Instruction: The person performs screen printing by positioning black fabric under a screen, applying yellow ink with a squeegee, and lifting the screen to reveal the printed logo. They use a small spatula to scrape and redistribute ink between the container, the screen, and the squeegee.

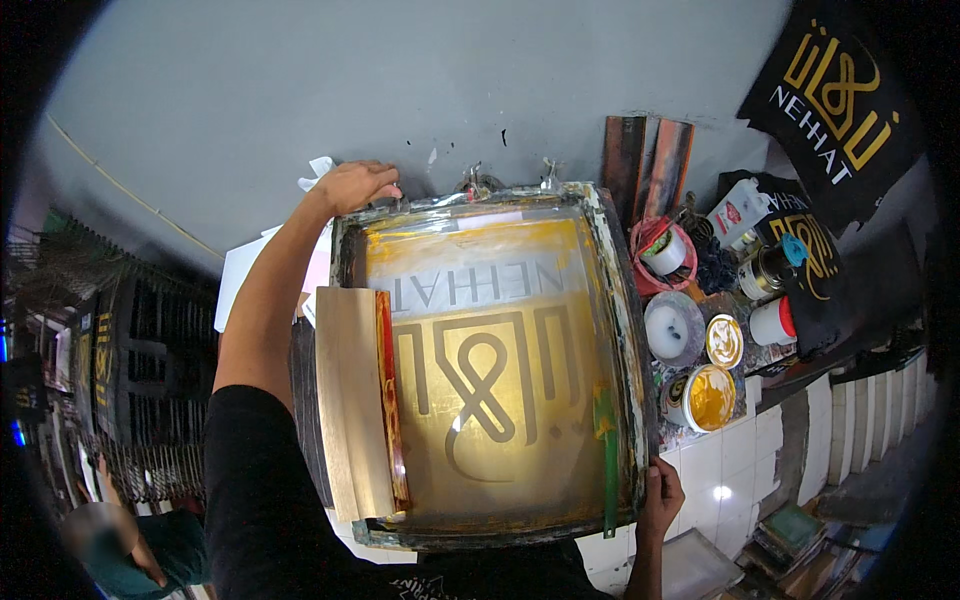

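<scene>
In front of me lies a screen printing frame [335, 250] with a mirrored design on its gold-smeared mesh. My left hand [362, 186] reaches to its far left corner, fingers curled down over a metal hinge clamp that they partly hide. At the near right corner my right hand [660, 497] is closed on the frame's edge, fingers partly hidden. A squeegee [350, 400] with a wide wooden handle and red blade rests along the left side of the screen. On the right side lies a green ink spatula [610, 470] smeared with yellow.
Right of the frame stand an open tub of yellow ink [712, 397], a smaller ink tub [724, 341], a bowl [674, 328] and a red-lidded jar [772, 321]. Two squeegees [625, 165] lean on the wall. Printed black cloth [830, 90] hangs right. Another person [150, 550] is lower left, near racks.
</scene>
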Available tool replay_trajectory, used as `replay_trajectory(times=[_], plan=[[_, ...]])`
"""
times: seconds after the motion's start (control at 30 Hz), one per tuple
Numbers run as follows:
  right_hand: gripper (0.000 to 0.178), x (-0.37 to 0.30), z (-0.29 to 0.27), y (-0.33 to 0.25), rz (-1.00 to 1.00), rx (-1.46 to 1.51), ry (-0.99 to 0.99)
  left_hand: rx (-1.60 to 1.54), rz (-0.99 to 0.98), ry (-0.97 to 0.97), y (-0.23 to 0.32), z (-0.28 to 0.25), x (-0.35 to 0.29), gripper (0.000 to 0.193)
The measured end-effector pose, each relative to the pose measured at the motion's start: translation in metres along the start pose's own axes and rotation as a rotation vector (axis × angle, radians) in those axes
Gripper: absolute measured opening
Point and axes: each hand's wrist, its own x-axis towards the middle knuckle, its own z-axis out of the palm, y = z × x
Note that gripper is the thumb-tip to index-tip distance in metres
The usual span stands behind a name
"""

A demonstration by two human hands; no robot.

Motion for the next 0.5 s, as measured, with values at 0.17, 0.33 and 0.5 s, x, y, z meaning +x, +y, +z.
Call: replay_trajectory(times=[0.17,0.33,0.5], plan=[[0.026,0.003,0.002,0.008,0.023,0.055,0.018,-0.077,-0.050,0.099,0.007,0.009,0.002,0.050],[0.026,0.005,0.003,0.003,-0.051,-0.027,-0.011,-0.423,-0.578,0.099,0.042,0.014,0.005,0.059],[0.027,0.004,0.003,-0.005,-0.041,0.002,-0.029,-0.705,-0.659,0.327,0.035,0.000,0.007,0.075]])
